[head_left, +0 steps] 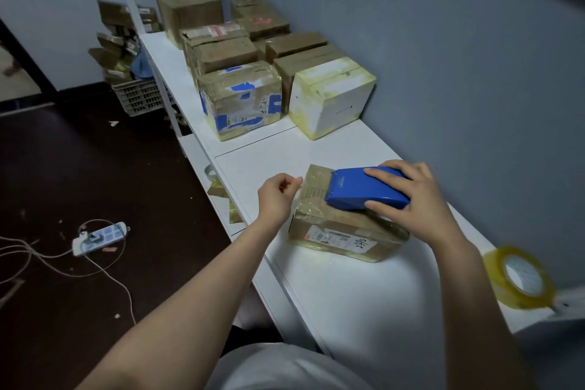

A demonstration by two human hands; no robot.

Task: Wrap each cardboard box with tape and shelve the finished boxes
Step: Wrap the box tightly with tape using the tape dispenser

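Status: tape-covered cardboard boxes (240, 101) stand finished further along; one box is mid-wrap.
My left hand (278, 196), curled, grasp unclear, is at the edge of the flat brown cardboard box (342, 231) on the white tabletop (348, 294); the blue plastic tape dispenser (367, 188) atop it sits gripped in my right hand (411, 199).

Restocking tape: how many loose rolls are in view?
2: a yellowish roll on the table's near right end; a greyish roll on the lower shelf, left of the left hand. The blue dispenser may hide another.
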